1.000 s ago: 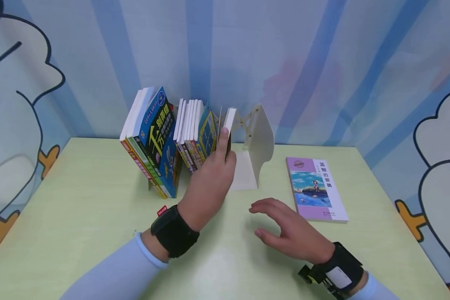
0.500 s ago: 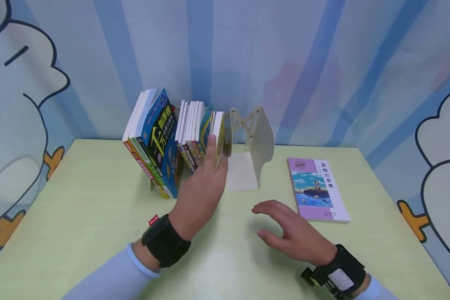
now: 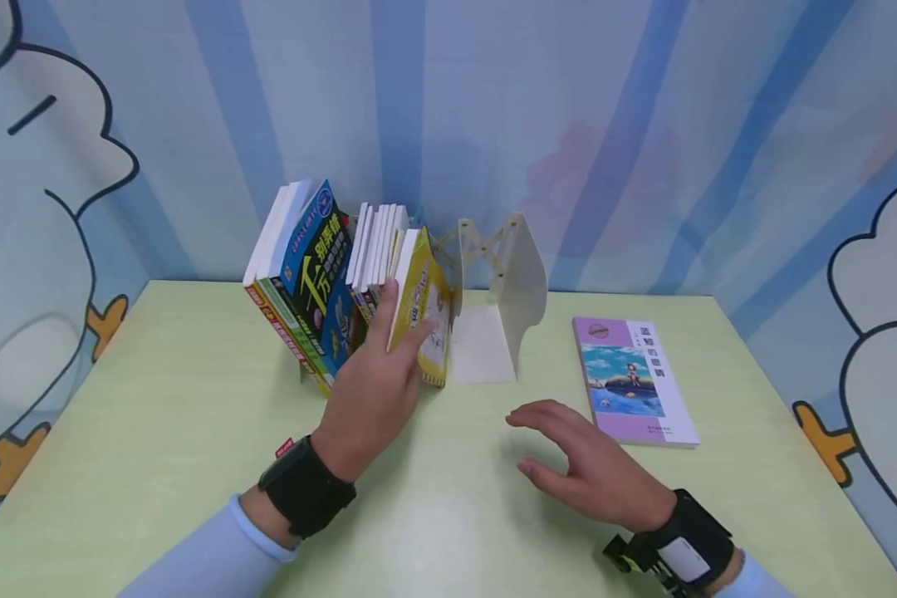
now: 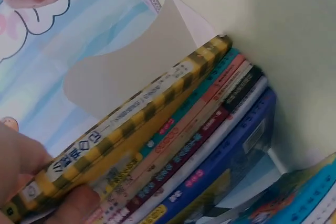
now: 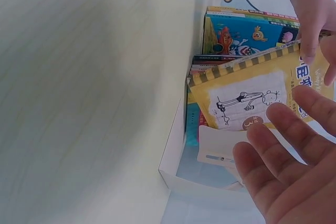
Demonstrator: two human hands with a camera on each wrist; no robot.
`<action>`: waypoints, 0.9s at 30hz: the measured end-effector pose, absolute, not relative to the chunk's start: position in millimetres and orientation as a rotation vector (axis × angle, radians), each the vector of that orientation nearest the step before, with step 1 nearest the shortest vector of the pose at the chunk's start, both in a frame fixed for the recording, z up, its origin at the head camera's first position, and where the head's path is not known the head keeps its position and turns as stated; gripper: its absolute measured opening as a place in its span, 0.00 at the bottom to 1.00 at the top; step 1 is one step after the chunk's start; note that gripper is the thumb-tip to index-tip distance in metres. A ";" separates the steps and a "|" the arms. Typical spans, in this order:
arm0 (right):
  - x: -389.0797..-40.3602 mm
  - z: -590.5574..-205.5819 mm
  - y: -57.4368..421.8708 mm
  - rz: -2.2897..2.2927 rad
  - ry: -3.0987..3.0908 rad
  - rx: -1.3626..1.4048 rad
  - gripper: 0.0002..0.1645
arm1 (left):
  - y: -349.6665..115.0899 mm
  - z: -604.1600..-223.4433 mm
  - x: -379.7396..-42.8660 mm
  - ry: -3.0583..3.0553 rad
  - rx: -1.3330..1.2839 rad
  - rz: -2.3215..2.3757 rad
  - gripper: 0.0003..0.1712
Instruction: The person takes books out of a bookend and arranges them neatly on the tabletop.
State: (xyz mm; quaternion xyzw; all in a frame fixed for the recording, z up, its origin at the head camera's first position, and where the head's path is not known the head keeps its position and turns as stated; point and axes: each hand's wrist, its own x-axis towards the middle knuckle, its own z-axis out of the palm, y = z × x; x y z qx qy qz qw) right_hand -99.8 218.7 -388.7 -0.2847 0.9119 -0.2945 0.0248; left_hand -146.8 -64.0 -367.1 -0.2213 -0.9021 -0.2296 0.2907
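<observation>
My left hand (image 3: 370, 390) pinches a yellow book (image 3: 428, 303) between thumb and fingers. The book's striped black-and-yellow spine (image 4: 131, 114) tilts away from the row of thin books (image 4: 197, 140) beside it. In the right wrist view its cover shows a line-drawn figure. A white expandable book rack (image 3: 525, 278) holds the row, and the yellow book stands partly out in front of it. My right hand (image 3: 590, 469) hovers above the table with relaxed, spread fingers and touches nothing.
Larger books with a blue cover (image 3: 317, 274) lean at the rack's left end. A purple-and-white book (image 3: 631, 382) lies flat on the pale green table (image 3: 194, 457) to the right. A patterned blue curtain (image 3: 471, 108) hangs behind.
My left hand has moved left and toward me with the yellow book, whose cover has turned into view. The right hand has barely shifted.
</observation>
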 end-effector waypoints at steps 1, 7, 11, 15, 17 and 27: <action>-99.8 -388.7 218.9 -0.915 2.815 -0.875 0.25 | -65.9 -367.4 -147.0 -2.387 -0.590 -0.642 0.26; -100.4 -389.6 220.7 -0.909 2.807 -0.862 0.25 | -76.1 -356.0 -136.4 -2.333 -0.663 -0.673 0.23; -100.7 -390.1 223.3 -0.910 2.812 -0.836 0.25 | -83.3 -341.4 -124.0 -2.343 -0.713 -0.700 0.23; -101.9 -394.1 224.8 -0.958 2.783 -0.778 0.25 | -92.2 -327.6 -110.2 -2.350 -0.746 -0.824 0.20; -103.2 -396.7 224.7 -1.000 2.762 -0.734 0.26 | -96.4 -320.9 -103.0 -2.368 -0.760 -0.918 0.18; -107.8 -387.1 219.3 -1.356 2.564 -0.704 0.38 | -105.2 -304.2 -84.9 -2.450 -0.930 -1.449 0.20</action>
